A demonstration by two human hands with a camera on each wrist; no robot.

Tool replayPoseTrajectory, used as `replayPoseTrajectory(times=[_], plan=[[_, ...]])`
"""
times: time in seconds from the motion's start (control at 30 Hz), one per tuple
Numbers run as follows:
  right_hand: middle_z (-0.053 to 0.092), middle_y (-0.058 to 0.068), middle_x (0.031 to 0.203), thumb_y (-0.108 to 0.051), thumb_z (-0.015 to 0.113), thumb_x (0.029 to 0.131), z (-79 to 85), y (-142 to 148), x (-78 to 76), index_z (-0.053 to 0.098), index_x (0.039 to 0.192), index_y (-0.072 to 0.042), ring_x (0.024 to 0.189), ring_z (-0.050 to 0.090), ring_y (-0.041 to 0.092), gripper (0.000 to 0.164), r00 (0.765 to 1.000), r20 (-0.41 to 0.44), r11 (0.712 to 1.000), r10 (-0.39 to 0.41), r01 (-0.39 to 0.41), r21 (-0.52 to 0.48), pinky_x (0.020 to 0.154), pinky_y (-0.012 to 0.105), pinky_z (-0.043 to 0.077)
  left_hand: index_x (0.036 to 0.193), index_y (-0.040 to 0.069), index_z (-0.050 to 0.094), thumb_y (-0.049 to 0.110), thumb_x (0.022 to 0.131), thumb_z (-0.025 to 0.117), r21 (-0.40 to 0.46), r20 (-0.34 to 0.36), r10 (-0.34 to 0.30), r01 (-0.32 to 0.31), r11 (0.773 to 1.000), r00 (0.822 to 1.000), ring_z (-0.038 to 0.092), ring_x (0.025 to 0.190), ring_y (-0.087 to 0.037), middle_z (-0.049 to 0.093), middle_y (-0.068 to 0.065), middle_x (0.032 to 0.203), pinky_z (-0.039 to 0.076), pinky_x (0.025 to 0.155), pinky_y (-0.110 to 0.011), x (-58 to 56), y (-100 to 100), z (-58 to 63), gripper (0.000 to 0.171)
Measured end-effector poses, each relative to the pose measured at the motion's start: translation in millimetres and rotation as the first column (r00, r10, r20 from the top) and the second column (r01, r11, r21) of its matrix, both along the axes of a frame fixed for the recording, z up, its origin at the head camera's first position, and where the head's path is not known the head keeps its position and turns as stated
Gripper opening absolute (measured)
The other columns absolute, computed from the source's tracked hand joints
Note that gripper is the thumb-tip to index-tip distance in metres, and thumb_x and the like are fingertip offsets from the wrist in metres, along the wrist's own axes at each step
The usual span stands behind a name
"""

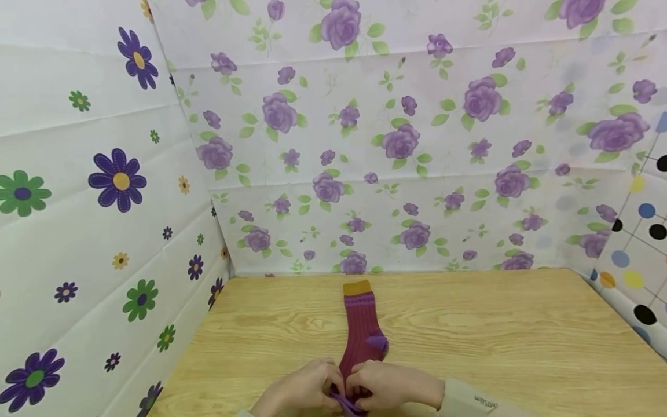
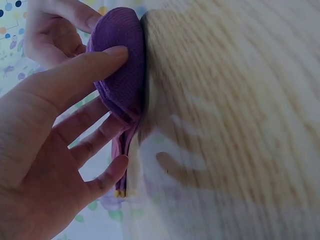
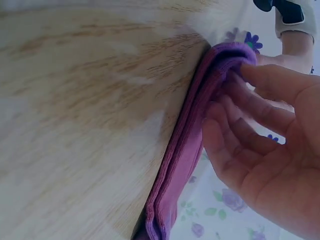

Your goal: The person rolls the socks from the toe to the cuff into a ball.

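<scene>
A pair of maroon socks (image 1: 359, 324), one laid on the other, stretches away from me on the table, with an orange cuff at the far end and a purple heel to the right. My left hand (image 1: 311, 385) pinches the purple toe end (image 2: 117, 55), thumb on top. From the other side my right hand (image 1: 388, 383) pinches the same end between thumb and fingers. Two layers of sock (image 3: 185, 135) show along the edge in the right wrist view. In the head view both hands partly cover the toe.
The socks lie on a light wood-grain table (image 1: 495, 336). A white cloth with purple roses (image 1: 401, 142) hangs behind it. Flower-patterned cloth (image 1: 120, 231) stands along the left and dotted cloth (image 1: 646, 260) along the right.
</scene>
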State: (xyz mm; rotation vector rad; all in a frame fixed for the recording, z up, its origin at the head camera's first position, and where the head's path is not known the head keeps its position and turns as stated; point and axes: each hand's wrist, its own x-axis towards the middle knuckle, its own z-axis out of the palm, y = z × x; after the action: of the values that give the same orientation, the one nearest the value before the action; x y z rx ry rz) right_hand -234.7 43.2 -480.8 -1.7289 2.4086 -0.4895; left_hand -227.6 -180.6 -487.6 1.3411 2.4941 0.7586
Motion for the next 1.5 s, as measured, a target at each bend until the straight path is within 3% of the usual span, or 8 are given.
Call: replayPoseTrajectory(times=[0.2,0.4,0.67,0.93,1.1,1.2,1.33,1.5], plan=[[0.048,-0.016,0.072,-0.023,0.052,0.100,-2.5,-4,-0.6,0.063,0.090,-0.015,0.061,0.037,-0.011,0.017,0.995,0.104,1.000,0.009,-0.007,-0.020,0.053,0.004,0.034,0.097,0.017,0.076,0.022,0.089,0.070,0.011,0.101,0.043,-0.044,0.999,0.994,0.050,0.078,0.009,0.067,0.013,0.090,0.046,0.068,-0.013,-2.8,0,-1.0,0.011],[0.045,-0.017,0.063,-0.023,0.062,0.095,-4.3,-8,-1.9,0.064,0.090,-0.014,0.049,0.033,-0.011,0.010,0.978,0.170,0.993,-0.120,0.121,0.006,0.044,0.009,0.032,0.094,0.015,0.072,0.017,0.093,0.064,0.037,0.249,0.097,-0.110,0.993,0.964,0.049,0.067,0.008,0.068,0.013,0.085,0.047,0.061,-0.013,-6.4,1,-2.2,0.008],[0.058,-0.014,0.070,-0.015,0.071,0.087,-5.8,-12,-3.6,0.065,0.091,-0.014,0.056,0.048,-0.007,0.007,0.937,0.221,0.960,-0.272,0.279,-0.002,0.051,0.011,0.041,0.088,0.011,0.064,0.011,0.087,0.070,0.061,0.320,0.214,-0.245,0.967,0.923,0.056,0.068,0.004,0.065,0.011,0.079,0.049,0.062,-0.016,-5.4,5,-4.5,0.006],[0.065,-0.011,0.071,-0.006,0.073,0.082,-12.1,-12,-6.0,0.068,0.086,-0.013,0.059,0.053,-0.008,0.010,0.913,0.265,0.941,-0.310,0.335,-0.056,0.053,0.010,0.045,0.079,0.011,0.069,0.004,0.082,0.074,0.116,0.247,0.207,-0.241,0.964,0.947,0.054,0.069,0.005,0.067,0.006,0.078,0.049,0.061,-0.015,-7.4,8,-8.5,0.009],[0.065,-0.011,0.070,-0.004,0.074,0.080,-11.6,-12,-6.7,0.069,0.086,-0.014,0.058,0.053,-0.008,0.012,0.902,0.291,0.934,-0.319,0.351,-0.066,0.053,0.011,0.045,0.086,0.010,0.076,0.010,0.082,0.076,0.071,0.121,0.157,-0.166,0.984,0.980,0.059,0.076,0.006,0.072,0.005,0.086,0.050,0.066,-0.013,-7.1,10,-3.6,0.004],[0.063,-0.012,0.068,-0.004,0.074,0.079,-9.7,-12,-7.1,0.069,0.083,-0.014,0.057,0.052,-0.008,0.012,0.908,0.268,0.935,-0.323,0.350,-0.057,0.052,0.011,0.044,0.091,0.012,0.077,0.021,0.079,0.080,0.025,0.054,0.104,-0.105,0.994,0.993,0.060,0.077,0.007,0.072,0.008,0.088,0.050,0.065,-0.011,-6.3,11,-0.7,0.015],[0.060,-0.014,0.065,-0.005,0.075,0.079,-7.6,-11,-7.2,0.069,0.081,-0.014,0.055,0.048,-0.008,0.011,0.916,0.231,0.939,-0.327,0.343,-0.032,0.050,0.010,0.042,0.094,0.015,0.075,0.025,0.075,0.084,-0.041,-0.028,0.039,-0.040,0.998,0.999,0.059,0.078,0.009,0.072,0.012,0.089,0.048,0.066,-0.008,-6.1,13,1.8,0.024],[0.060,-0.014,0.065,-0.004,0.073,0.080,-5.9,-11,-5.7,0.070,0.081,-0.014,0.054,0.044,-0.009,0.011,0.927,0.209,0.944,-0.313,0.327,-0.036,0.050,0.010,0.040,0.092,0.016,0.076,0.020,0.077,0.081,-0.094,-0.080,0.057,-0.064,0.994,0.995,0.058,0.078,0.009,0.071,0.013,0.087,0.046,0.067,-0.007,-6.8,16,3.6,0.016]])
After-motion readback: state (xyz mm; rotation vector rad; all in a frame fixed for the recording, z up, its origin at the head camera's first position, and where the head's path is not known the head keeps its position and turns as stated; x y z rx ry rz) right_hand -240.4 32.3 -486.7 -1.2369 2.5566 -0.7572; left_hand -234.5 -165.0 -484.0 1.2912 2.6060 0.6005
